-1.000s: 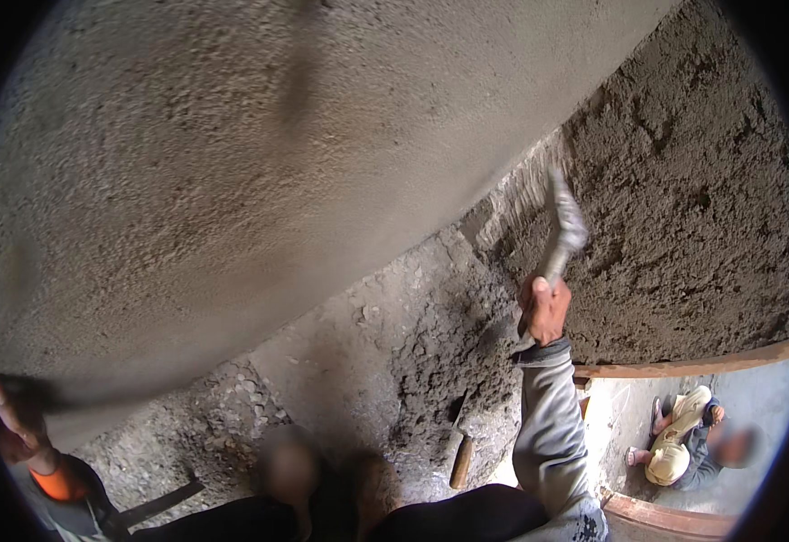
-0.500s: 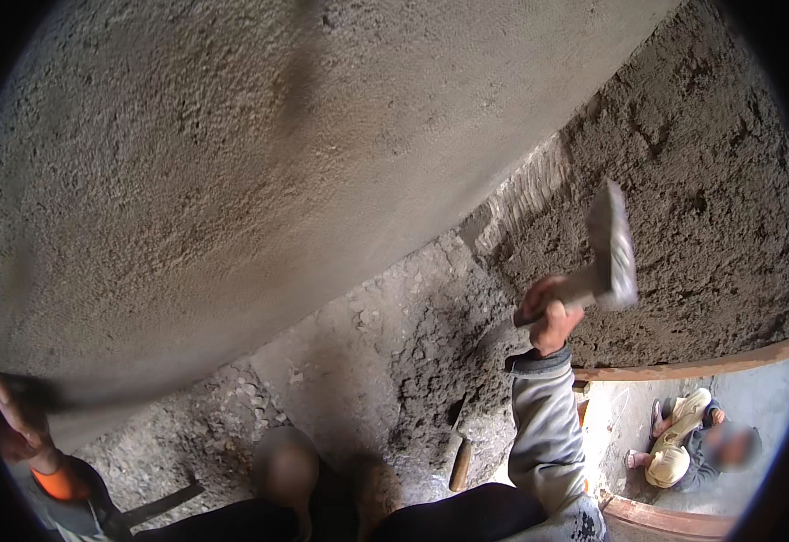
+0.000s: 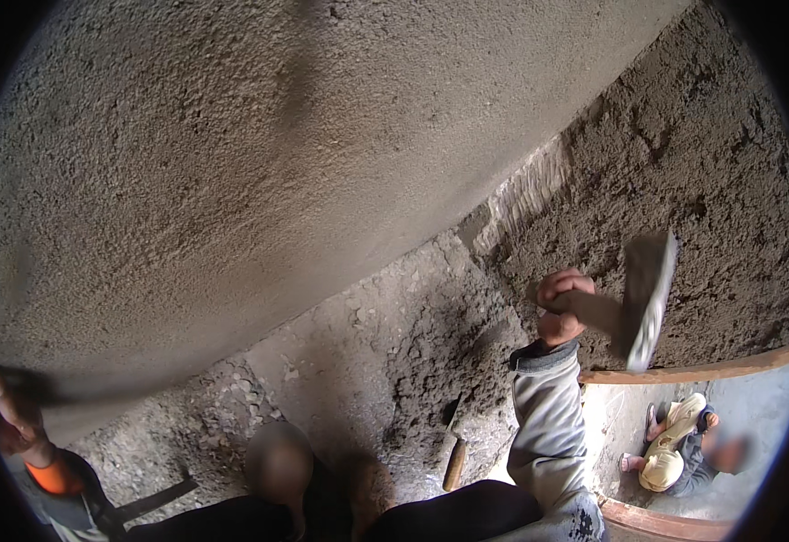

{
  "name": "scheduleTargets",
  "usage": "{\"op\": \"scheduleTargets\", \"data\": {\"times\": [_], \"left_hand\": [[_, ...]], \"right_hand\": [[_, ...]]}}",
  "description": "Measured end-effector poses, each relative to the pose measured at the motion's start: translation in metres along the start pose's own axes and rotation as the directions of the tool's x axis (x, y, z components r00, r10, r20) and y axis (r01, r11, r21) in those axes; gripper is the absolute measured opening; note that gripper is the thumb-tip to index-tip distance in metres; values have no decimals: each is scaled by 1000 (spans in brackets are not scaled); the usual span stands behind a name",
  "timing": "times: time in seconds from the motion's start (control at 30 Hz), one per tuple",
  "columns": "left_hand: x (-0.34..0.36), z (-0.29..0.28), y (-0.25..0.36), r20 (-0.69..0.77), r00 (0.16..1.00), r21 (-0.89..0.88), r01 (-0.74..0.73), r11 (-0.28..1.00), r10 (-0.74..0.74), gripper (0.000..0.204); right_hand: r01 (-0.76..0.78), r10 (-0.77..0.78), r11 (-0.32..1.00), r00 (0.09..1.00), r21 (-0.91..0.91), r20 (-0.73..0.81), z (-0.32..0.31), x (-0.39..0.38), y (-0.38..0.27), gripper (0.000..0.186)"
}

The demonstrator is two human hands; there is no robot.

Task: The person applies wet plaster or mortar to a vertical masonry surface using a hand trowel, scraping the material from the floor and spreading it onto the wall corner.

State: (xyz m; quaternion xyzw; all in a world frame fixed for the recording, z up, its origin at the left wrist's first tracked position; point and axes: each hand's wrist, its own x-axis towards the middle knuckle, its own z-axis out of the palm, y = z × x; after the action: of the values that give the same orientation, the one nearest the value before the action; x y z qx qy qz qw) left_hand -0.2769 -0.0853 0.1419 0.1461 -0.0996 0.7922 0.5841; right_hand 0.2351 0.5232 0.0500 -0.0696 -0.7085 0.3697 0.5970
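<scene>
My right hand [image 3: 564,305] grips a short-handled tool [image 3: 649,303] like a hammer, its broad metal head set crosswise and blurred by motion. The head hangs in front of rough, dark, wet-looking mortar [image 3: 728,172]; whether it touches cannot be told. At the far left, my left hand [image 3: 19,415] is up by the lower part of the smooth grey plastered wall [image 3: 232,181], one finger stretched upward and nothing seen in it. An orange cuff [image 3: 56,477] shows at that wrist. Below my right hand, a trowel [image 3: 455,462] with a wooden handle lies on the rubble.
Broken mortar and rubble [image 3: 205,415] lie along the wall's foot. A dark flat bar [image 3: 158,501] is at the lower left. Beyond a wooden edge [image 3: 701,369] at the right, another person [image 3: 683,447] sits low on the ground. A rounded, blurred shape [image 3: 279,461] is at the bottom.
The tool in my right hand has swung right and downward, and the hand has shifted slightly right. My left hand stays nearly in place.
</scene>
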Motion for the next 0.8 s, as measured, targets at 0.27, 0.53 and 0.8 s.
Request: {"op": "scheduleTargets", "data": {"times": [0.27, 0.53, 0.8], "left_hand": [[-10, -4, 2, 19, 1000, -22, 14, 1000, -14, 59], [-4, -16, 3, 4, 1000, -95, 12, 995, -12, 59], [-10, 0, 1, -23, 1000, -93, 11, 996, -13, 59]], "right_hand": [[-822, 858, 422, 498, -382, -125, -29, -50, 36, 44], [-33, 70, 937, 993, -347, 95, -31, -40, 33, 42], [-600, 643, 702, 766, -385, -21, -3, -32, -6, 47]]}}
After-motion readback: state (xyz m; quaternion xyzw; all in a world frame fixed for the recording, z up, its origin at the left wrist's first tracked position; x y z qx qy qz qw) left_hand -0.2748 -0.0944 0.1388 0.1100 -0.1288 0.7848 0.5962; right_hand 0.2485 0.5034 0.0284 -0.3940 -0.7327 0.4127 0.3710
